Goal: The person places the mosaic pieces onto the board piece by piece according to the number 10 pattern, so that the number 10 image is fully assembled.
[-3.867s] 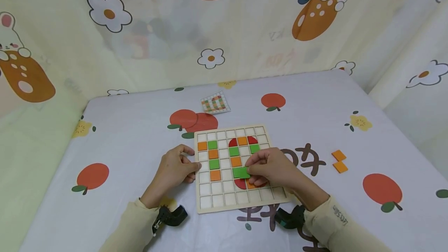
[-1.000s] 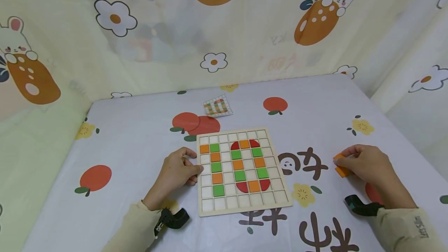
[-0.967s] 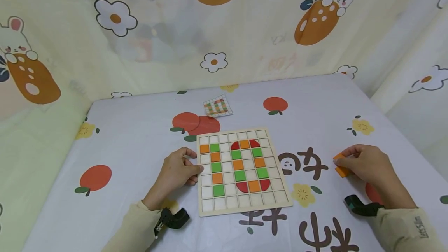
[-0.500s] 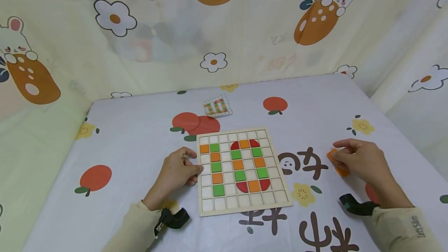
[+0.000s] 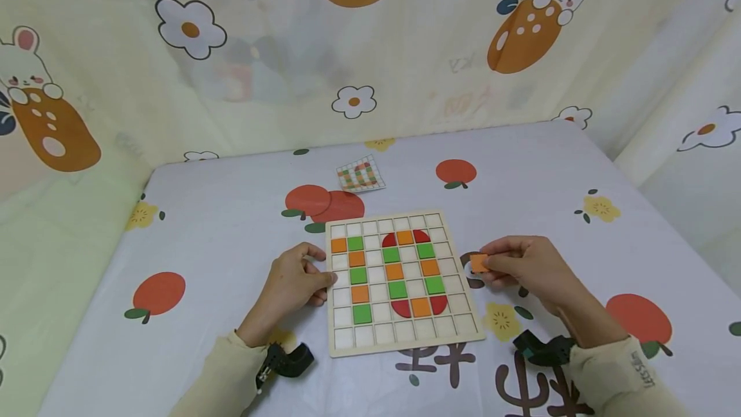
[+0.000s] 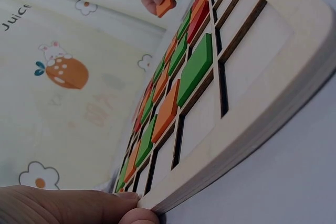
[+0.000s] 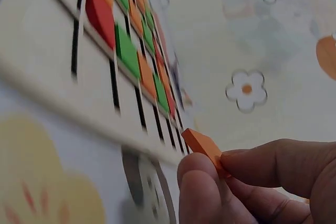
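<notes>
A wooden grid board (image 5: 405, 348) lies in the middle of the table in the head view, with square orange and green tiles and rounded red corner tiles in its cells. My left hand (image 5: 295, 278) holds the board's left edge; in the left wrist view the thumb (image 6: 126, 195) lies on the rim. Just off the board's right edge, my right hand (image 5: 529, 269) pinches an orange square tile (image 5: 478, 263) between thumb and fingertips. The right wrist view shows this tile (image 7: 202, 148) tilted, close by the board's rim.
Behind the board lies a small pattern card (image 5: 360, 174) showing a coloured grid. The tablecloth (image 5: 231, 204) is printed with fruit, flowers and dark lettering. A patterned curtain (image 5: 278, 82) closes off the back and sides. Each wrist wears a black camera mount (image 5: 286, 360).
A green tile went into the board earlier. My right hand then gripped an orange tile at the far right and carried it left to the board. The left hand has stayed put.
</notes>
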Demonstrator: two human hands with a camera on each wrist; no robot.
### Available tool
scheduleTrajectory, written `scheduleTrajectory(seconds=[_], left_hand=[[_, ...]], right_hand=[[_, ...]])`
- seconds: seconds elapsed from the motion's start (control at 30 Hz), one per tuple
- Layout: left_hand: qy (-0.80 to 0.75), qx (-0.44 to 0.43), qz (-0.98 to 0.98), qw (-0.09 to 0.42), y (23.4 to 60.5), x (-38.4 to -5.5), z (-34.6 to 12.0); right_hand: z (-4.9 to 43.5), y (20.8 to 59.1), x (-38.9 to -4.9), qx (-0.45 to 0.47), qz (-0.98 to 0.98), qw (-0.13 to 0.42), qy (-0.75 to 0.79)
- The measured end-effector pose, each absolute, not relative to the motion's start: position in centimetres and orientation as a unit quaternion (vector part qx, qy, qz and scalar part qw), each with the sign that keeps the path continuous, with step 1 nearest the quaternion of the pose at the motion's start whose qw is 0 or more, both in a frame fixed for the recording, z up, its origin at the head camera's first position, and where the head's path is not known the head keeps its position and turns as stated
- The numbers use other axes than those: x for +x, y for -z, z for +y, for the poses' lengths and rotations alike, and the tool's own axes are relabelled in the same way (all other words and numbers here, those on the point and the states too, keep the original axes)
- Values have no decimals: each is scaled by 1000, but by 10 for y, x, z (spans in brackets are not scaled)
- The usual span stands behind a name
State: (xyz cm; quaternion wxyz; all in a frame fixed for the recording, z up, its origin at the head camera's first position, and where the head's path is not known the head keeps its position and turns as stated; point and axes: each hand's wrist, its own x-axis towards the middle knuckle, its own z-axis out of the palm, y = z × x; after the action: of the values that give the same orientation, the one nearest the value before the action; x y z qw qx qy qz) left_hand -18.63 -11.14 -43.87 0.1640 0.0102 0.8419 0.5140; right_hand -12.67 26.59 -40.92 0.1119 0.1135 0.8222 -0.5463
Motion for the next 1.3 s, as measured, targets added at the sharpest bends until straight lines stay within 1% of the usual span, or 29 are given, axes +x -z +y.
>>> scheduleTrajectory(seconds=[0.1,0.3,0.6,0.77,1.07,1.3], left_hand=[[-513,9,843,165,439,-186,-111],[-504,0,847,168,438,-187,-111],[-504,2,847,170,439,-187,-111],[-506,7,846,167,439,-187,-111],[-501,10,849,166,437,-187,-111],[-498,9,850,169,438,-187,-111]], right_hand=[[248,410,-127,101,801,136,575],[213,412,-128,93,785,163,590],[173,414,-128,43,765,215,606],[157,415,-129,22,759,220,613],[140,414,-130,21,767,223,602],[133,415,-129,11,785,213,582]])
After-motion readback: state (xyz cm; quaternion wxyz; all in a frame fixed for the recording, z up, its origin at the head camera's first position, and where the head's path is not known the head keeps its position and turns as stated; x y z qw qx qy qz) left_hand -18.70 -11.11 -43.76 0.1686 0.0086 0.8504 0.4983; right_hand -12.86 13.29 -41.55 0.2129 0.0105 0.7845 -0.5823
